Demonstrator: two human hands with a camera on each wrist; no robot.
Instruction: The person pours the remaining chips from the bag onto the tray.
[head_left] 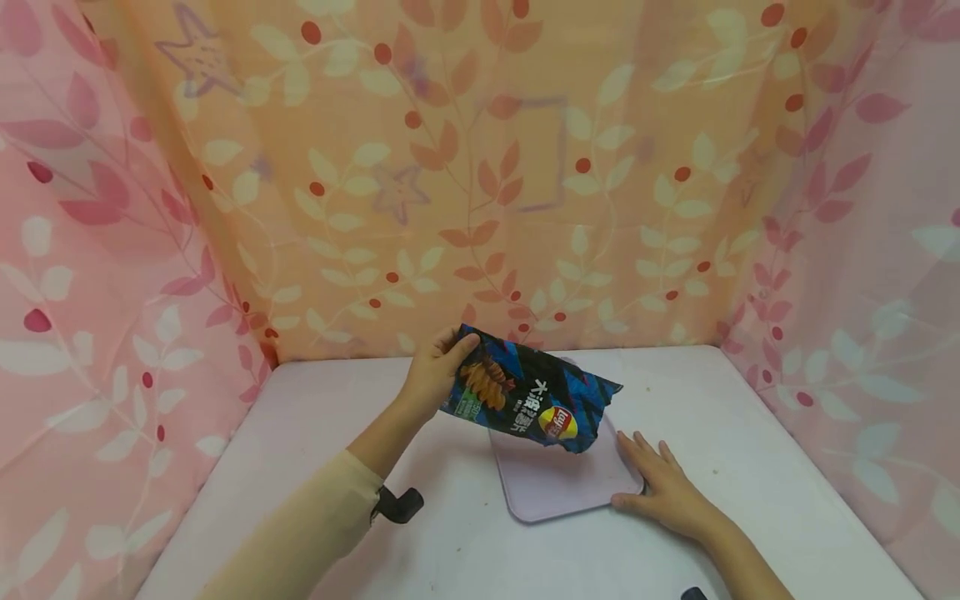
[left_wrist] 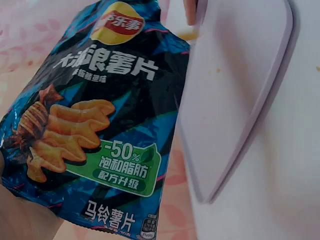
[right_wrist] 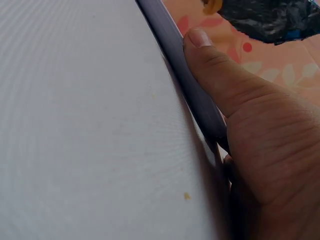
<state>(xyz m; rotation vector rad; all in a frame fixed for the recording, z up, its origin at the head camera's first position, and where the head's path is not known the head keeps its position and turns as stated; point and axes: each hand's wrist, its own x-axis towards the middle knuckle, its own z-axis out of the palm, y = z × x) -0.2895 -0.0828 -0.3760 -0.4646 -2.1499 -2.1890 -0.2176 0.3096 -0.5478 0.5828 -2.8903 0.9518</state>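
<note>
A blue and black Lay's potato chip bag (head_left: 528,387) is tilted over the lilac tray (head_left: 525,492), its Lay's-logo end lower and to the right. My left hand (head_left: 437,371) pinches the bag's upper left end, thumb on the printed front. A small yellow-orange piece (left_wrist: 189,35) shows blurred at the bag's logo end. On the tray surface lie a few crumbs (left_wrist: 218,70). At the tray's near right corner rests my right hand (head_left: 663,492), fingers spread and fairly straight, with its thumb (right_wrist: 210,60) against the rim. The other fingers are hidden in the right wrist view.
The tray lies on a white table (head_left: 360,467) dotted with small crumbs. Behind it hangs an orange floral curtain (head_left: 465,208), with pink floral curtains (head_left: 90,292) along the sides. A black strap piece (head_left: 400,505) sticks out by the left wrist.
</note>
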